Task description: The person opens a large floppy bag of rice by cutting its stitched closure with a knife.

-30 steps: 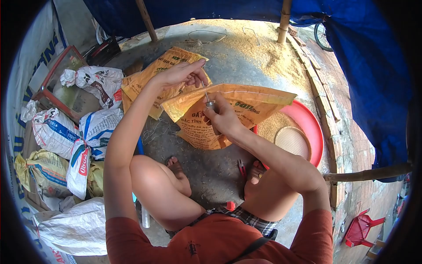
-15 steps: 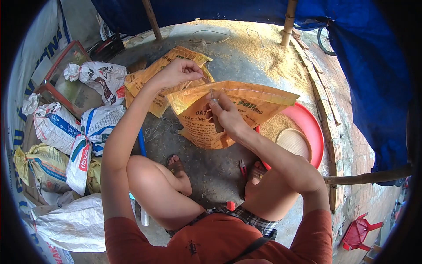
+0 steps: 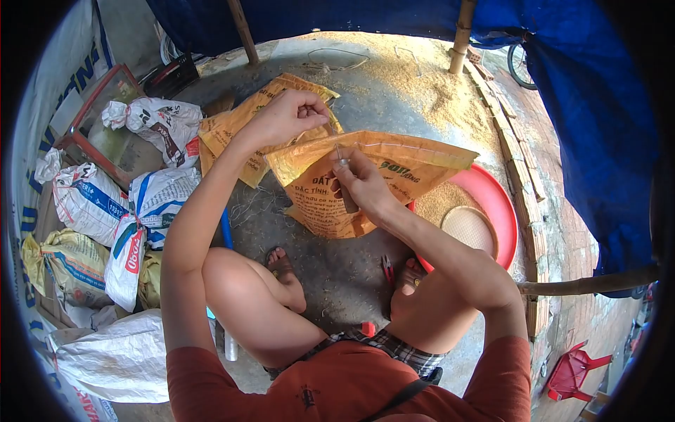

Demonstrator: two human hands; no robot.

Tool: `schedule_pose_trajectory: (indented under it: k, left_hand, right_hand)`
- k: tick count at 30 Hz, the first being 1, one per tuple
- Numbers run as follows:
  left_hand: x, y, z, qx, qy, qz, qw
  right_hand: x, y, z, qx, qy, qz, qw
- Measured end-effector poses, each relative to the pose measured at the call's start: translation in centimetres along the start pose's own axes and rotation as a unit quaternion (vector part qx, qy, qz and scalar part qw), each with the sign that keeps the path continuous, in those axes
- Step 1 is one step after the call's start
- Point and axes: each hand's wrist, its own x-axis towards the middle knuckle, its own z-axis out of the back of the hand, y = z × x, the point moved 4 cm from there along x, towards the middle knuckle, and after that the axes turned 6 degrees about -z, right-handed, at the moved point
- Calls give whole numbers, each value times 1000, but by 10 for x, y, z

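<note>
An orange printed sack (image 3: 415, 158) hangs in front of me, its top edge running to the right with a pale thread line along it. My right hand (image 3: 358, 179) is closed at the sack's upper left part, with a small brown flat piece (image 3: 349, 204) showing below the fingers. Just left of the sack's top corner, my left hand (image 3: 299, 116) is held up with its fingers pinched; what they hold, if anything, is too small to tell. Behind and below my left hand lie more orange sacks (image 3: 246, 133) on the floor.
Filled white sacks (image 3: 88, 200) and a red-framed glass case (image 3: 105, 126) are on the left. A red tray (image 3: 508, 218) with grain and a round sieve (image 3: 470, 228) is at right. Pliers (image 3: 387, 269) lie near my right foot. Grain (image 3: 436, 84) covers the floor beyond.
My left hand has shifted very slightly up and to the right. The held sack and my right hand look almost unmoved.
</note>
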Motion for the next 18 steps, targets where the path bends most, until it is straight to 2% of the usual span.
schedule_pose_trajectory:
  k: [3,6,10,12,16,18]
  left_hand:
    - [1,-16,0,72,-6,-23,997]
    - [4,-20,-2,66,-14,-60,996]
    - [10,-12,-1,74,-8,-56,996]
    - [13,-3,0,61,28,8,998]
    - [15,23,0,-8,35,8,999]
    - [13,33,0,-41,57,68,995]
  right_hand:
    - [1,-2,1,-11,-7,15,1000]
    - [1,0,4,-44,-20,34,998]
    - [2,1,10,-119,-46,91,988]
    - [2,2,12,-140,-57,98,984]
    - [3,3,15,-158,-65,111,979]
    - [1,7,16,-168,-69,110,977]
